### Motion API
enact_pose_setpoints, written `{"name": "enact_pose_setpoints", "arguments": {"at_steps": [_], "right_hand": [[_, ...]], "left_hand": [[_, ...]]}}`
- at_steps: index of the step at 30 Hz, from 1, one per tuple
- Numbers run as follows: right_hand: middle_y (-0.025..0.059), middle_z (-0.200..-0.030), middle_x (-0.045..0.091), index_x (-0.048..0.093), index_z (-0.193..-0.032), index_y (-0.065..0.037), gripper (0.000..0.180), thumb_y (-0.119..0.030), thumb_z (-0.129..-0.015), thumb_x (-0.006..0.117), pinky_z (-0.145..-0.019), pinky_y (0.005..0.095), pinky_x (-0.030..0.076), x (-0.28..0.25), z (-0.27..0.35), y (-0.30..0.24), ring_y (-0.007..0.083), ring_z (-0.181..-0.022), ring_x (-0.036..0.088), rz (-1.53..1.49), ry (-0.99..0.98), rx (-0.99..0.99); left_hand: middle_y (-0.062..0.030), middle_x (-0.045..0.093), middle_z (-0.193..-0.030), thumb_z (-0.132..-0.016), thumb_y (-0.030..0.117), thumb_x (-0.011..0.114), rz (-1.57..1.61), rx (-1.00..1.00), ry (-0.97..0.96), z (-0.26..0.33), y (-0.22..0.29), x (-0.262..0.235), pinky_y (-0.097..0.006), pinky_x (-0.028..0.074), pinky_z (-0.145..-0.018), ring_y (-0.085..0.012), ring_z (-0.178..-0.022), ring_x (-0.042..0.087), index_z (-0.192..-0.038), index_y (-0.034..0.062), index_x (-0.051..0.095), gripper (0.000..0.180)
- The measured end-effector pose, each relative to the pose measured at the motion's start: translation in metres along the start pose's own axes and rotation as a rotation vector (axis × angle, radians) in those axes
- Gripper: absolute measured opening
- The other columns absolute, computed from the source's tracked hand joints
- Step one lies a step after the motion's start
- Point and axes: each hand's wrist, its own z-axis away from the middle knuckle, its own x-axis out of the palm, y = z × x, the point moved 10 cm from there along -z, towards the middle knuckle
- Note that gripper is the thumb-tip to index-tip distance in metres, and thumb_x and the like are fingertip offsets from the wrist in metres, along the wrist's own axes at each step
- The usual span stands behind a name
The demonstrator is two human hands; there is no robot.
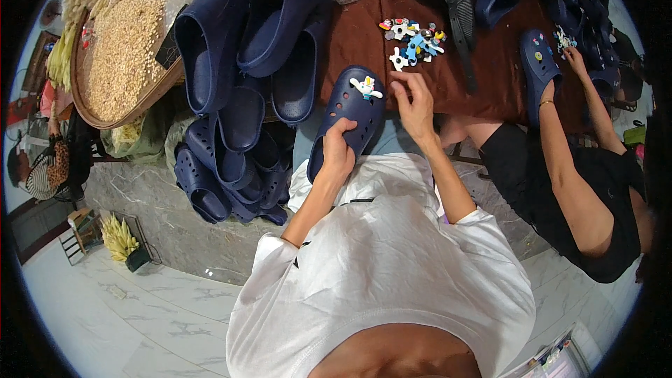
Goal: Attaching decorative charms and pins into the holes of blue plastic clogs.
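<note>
My left hand (pixel 339 148) grips a navy clog (pixel 365 116) with holes in its upper, the thumb lying on top and the toe pointing away from me. A white cartoon shoe charm (pixel 366 87) with a little yellow and blue sits on the clog's toe. To the right of the clog, my right hand (pixel 414 105) hovers with its fingers partly bent and apart, and nothing shows in them. Just beyond its fingertips lies a small heap of colourful shoe charms (pixel 420 43) on a brown cloth (pixel 357 35).
Several navy clogs (pixel 213 28) are piled at the left, beside a round basket (pixel 126 120) of pale kernels. More clogs and a dark strap (pixel 462 21) lie at the far side. At the right, a co-worker's hands (pixel 575 61) handle a clog (pixel 537 63) and charms.
</note>
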Motion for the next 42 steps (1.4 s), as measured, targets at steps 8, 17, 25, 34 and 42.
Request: {"name": "enact_pose_setpoints", "arguments": {"at_steps": [8,17,25,34,42], "right_hand": [[0.017,-0.098,0.057,0.058,-0.105,-0.004,0.022,-0.009,-0.085,0.065,-0.078,0.0448,0.046,-0.025,-0.024,0.036,0.0373,-0.092,0.058,0.389,0.194,-0.093],[0.0163,-0.098,0.058,0.057,-0.103,-0.003,0.025,-0.011,-0.083,0.069,-0.075,0.0452,0.046,-0.022,-0.038,0.042,0.0373,-0.09,0.059,0.419,0.207,-0.096],[0.0152,-0.091,0.06,0.06,-0.099,-0.002,0.015,-0.015,-0.092,0.059,-0.072,0.042,0.047,-0.026,-0.024,0.032,0.0339,-0.084,0.061,0.339,0.18,-0.1],[0.0082,-0.086,0.062,0.065,-0.095,0.0,0.014,-0.014,-0.091,0.062,-0.067,0.0285,0.046,0.011,0.027,-0.016,0.0159,-0.073,0.059,-0.14,-0.132,0.034],[0.0065,-0.085,0.063,0.065,-0.094,0.0,0.016,-0.016,-0.09,0.065,-0.067,0.0271,0.046,0.025,0.035,-0.024,0.014,-0.073,0.058,-0.206,-0.262,0.074]], "left_hand": [[-0.0173,0.061,-0.108,-0.075,0.002,0.055,0.079,-0.018,-0.036,-0.006,-0.002,-0.005,-0.043,0.051,-0.092,-0.0314,-0.099,0.063,-0.113,-0.0033,0.051,0.039],[-0.0164,0.061,-0.109,-0.079,0.003,0.054,0.082,0.022,-0.029,-0.001,0.003,0.006,-0.043,0.05,-0.095,-0.0308,-0.101,0.063,-0.112,-0.0011,0.051,0.034],[-0.0152,0.06,-0.11,-0.078,0.003,0.055,0.157,-0.069,-0.056,0.0,-0.001,0.013,-0.04,0.051,-0.092,-0.0288,-0.101,0.062,-0.115,-0.0004,0.051,0.037],[-0.0184,0.063,-0.109,-0.084,0.012,0.051,0.16,-0.052,-0.081,-0.003,-0.001,0.016,-0.042,0.05,-0.094,-0.0306,-0.099,0.064,-0.115,-0.0039,0.052,0.035],[-0.015,0.062,-0.107,-0.083,0.009,0.051,0.205,-0.093,-0.121,0.0,-0.001,0.022,-0.038,0.051,-0.09,-0.0268,-0.097,0.063,-0.112,-0.0022,0.052,0.031]]}}
